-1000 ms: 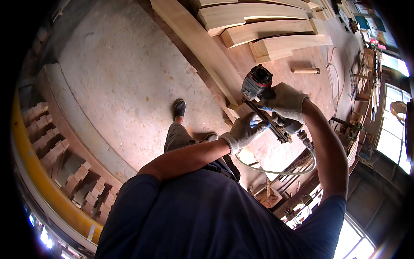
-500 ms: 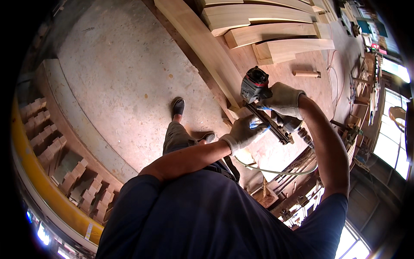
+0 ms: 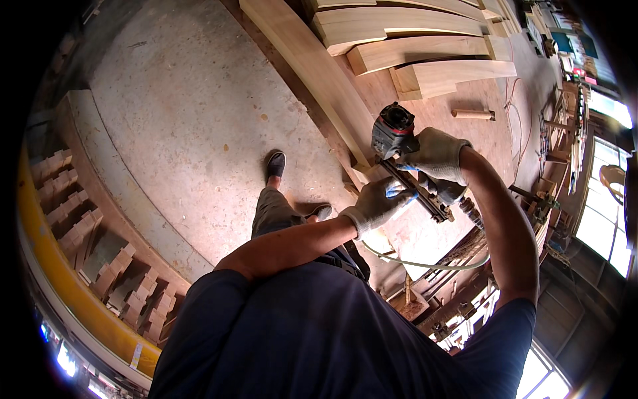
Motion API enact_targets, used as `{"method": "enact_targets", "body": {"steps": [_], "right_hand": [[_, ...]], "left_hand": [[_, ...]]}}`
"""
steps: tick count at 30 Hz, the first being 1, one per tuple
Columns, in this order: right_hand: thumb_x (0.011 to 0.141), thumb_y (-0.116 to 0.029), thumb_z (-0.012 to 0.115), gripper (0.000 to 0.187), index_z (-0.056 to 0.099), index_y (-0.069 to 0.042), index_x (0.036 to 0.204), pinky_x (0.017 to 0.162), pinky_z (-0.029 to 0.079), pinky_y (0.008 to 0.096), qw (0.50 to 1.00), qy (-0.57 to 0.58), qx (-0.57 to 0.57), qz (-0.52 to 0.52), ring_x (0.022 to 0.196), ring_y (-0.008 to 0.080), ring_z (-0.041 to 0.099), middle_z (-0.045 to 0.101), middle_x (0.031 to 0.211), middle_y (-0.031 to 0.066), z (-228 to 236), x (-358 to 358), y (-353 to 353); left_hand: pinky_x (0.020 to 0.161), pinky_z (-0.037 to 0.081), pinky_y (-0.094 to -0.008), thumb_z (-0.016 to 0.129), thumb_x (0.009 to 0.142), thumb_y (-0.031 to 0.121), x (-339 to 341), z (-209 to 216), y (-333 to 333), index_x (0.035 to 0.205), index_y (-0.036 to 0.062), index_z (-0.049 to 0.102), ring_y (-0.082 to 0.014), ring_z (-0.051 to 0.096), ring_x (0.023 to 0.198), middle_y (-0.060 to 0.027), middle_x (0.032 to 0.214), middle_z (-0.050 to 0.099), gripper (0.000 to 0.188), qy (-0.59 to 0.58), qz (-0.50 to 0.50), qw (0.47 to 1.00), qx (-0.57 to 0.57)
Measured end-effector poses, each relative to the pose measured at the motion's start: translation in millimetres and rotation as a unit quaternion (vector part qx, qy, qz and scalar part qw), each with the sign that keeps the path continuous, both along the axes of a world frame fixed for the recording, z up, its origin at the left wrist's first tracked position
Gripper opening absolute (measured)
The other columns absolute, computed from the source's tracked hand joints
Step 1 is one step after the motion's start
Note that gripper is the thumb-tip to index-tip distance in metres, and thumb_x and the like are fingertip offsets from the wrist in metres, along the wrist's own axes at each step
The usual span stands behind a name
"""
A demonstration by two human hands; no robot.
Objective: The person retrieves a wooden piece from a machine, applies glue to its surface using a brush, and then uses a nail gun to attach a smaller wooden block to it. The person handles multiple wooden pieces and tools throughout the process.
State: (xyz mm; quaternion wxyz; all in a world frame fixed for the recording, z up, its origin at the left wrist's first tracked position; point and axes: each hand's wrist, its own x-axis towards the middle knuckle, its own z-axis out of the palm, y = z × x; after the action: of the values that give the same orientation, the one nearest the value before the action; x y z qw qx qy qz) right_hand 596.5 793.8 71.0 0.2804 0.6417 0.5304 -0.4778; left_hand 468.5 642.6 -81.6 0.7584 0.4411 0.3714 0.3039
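A black and grey air nail gun (image 3: 392,136) is held over the workbench, its round cap uppermost and its long magazine (image 3: 422,196) slanting toward me. My right hand (image 3: 435,154), in a pale work glove, is closed round the gun's grip, which it largely covers. My gloved left hand (image 3: 376,207) is closed at the magazine, with blue-tipped thumb and finger against its side. Whether those fingers also pinch a strip of nails cannot be made out. A pale air hose (image 3: 458,266) curves below the gun, near the hose coupling (image 3: 472,211).
Thick shaped timber pieces (image 3: 419,53) lie across the far bench. A long board (image 3: 312,73) runs along its left edge. Beyond the gun is a short wooden cylinder (image 3: 472,114). Notched wood blocks (image 3: 80,233) stand at the left by a yellow beam (image 3: 73,299).
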Motion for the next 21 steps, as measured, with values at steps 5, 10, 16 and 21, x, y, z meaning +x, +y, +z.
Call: {"method": "enact_targets", "body": {"steps": [5,10,16,21], "right_hand": [[0.092,-0.032,0.075,0.039,0.076,0.005,0.104,0.068,0.061,0.0388,0.998,0.005,0.034,-0.052,0.068,0.0222,0.076,0.077,0.08,0.0172,11.5,3.8,-0.9],[0.095,-0.029,0.073,0.035,0.077,0.005,0.1,0.067,0.06,0.0404,0.996,-0.028,0.04,-0.075,0.066,0.0207,0.075,0.076,0.076,0.016,14.2,5.9,1.4],[0.091,-0.037,0.079,0.044,0.076,0.003,0.11,0.06,0.062,0.038,0.997,-0.021,0.03,-0.062,0.064,0.021,0.075,0.076,0.079,0.0163,-3.7,28.8,3.1],[0.091,-0.037,0.079,0.044,0.076,0.003,0.108,0.062,0.061,0.038,0.998,-0.027,0.025,-0.058,0.064,0.0213,0.075,0.076,0.078,0.0164,2.0,20.5,6.0]], "left_hand": [[0.093,0.059,-0.0326,0.078,0.1,0.026,0.8,14.3,14.0,0.13,0.0038,0.072,-0.014,0.073,0.106,-0.0107,0.119,0.079,0.037,0.016,-0.01,1.0,0.01],[0.093,0.057,-0.0338,0.077,0.102,0.032,19.6,1.3,16.9,0.127,0.0031,0.072,-0.0139,0.071,0.104,-0.0112,0.118,0.078,0.039,-0.019,-0.005,1.0,0.012],[0.091,0.057,-0.0354,0.077,0.101,0.035,20.4,7.5,22.7,0.126,0.0029,0.073,-0.0171,0.072,0.104,-0.0132,0.114,0.079,0.041,-0.005,-0.021,1.0,0.011],[0.09,0.057,-0.0362,0.077,0.1,0.036,20.4,7.7,22.4,0.124,0.0027,0.073,-0.0186,0.074,0.103,-0.0144,0.112,0.079,0.041,-0.011,-0.007,1.0,0.008]]}}
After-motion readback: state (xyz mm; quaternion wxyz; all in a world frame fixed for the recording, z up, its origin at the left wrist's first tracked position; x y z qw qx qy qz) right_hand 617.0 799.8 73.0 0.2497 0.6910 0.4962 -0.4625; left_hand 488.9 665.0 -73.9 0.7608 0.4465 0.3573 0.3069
